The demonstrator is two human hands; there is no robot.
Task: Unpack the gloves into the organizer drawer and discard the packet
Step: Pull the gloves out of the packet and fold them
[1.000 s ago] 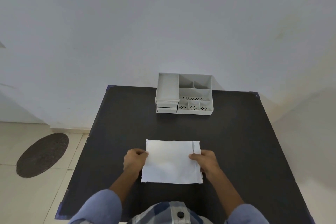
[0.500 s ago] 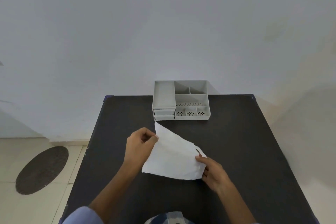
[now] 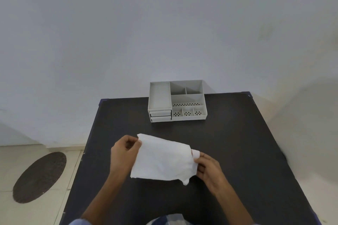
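A flat white packet [image 3: 162,160] is held above the black table [image 3: 237,142], tilted with its left corner raised. My left hand [image 3: 124,153] pinches the packet's upper left corner. My right hand [image 3: 208,170] pinches its right edge, where a small torn flap sticks up. The gloves are not visible. A grey organizer [image 3: 177,100] stands at the table's far edge, with two shut drawers [image 3: 160,115] stacked at its front left and several open compartments on the right.
A pale wall rises behind the table. The tiled floor lies to the left, with a dark oval mat [image 3: 39,177] on it. The table's left edge [image 3: 80,170] runs near my left arm.
The packet has gone from lying flat on the table to being lifted and tilted between both hands. Its right edge now looks partly torn.
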